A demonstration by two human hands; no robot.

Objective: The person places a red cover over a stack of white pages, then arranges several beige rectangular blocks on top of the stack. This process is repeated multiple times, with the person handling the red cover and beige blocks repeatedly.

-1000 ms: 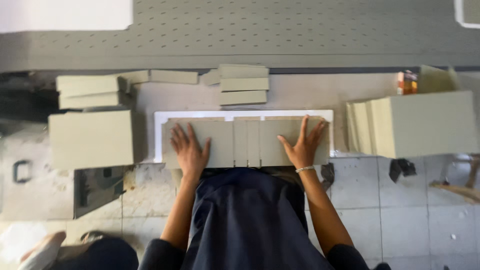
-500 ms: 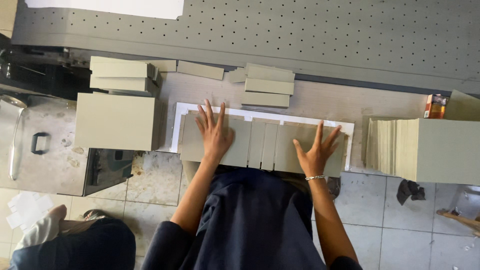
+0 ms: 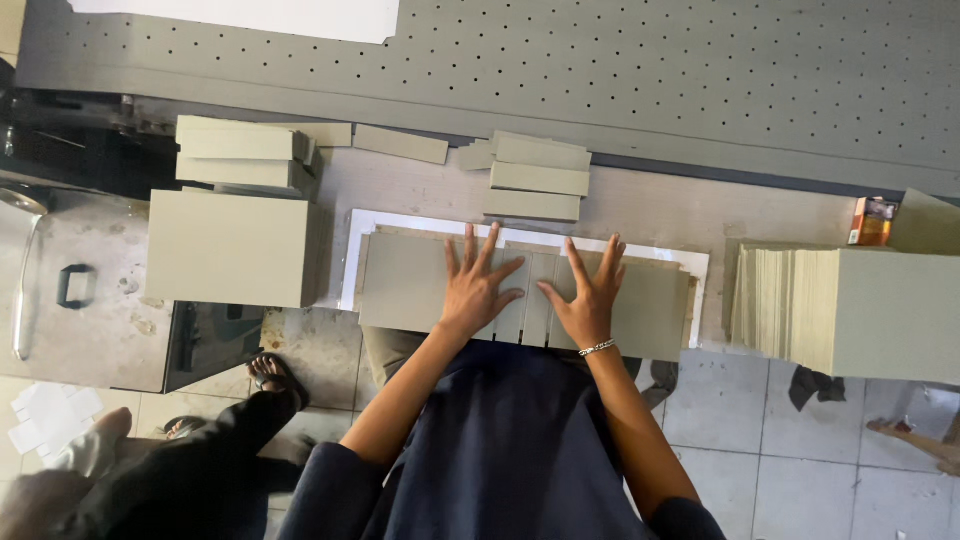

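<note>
Grey-green cardboard pieces (image 3: 400, 285) lie side by side on a white sheet (image 3: 352, 262) at the near edge of the worktable (image 3: 650, 215). My left hand (image 3: 475, 285) lies flat on them, fingers spread, just left of the narrow middle strips. My right hand (image 3: 588, 295), with a bracelet at the wrist, presses flat beside it, close to the left hand. Neither hand grips anything.
A tall stack of grey boards (image 3: 235, 248) stands at the left, with smaller stacks (image 3: 240, 155) behind it. Narrow strips (image 3: 535, 175) lie at the back. A big pile of boards (image 3: 850, 310) sits at the right beside a small orange box (image 3: 872, 221). Another person's sandalled foot (image 3: 272, 375) is at lower left.
Both hands have slid inward toward the middle of the cardboard pieces and now lie close together. The camera view has shifted to the left.
</note>
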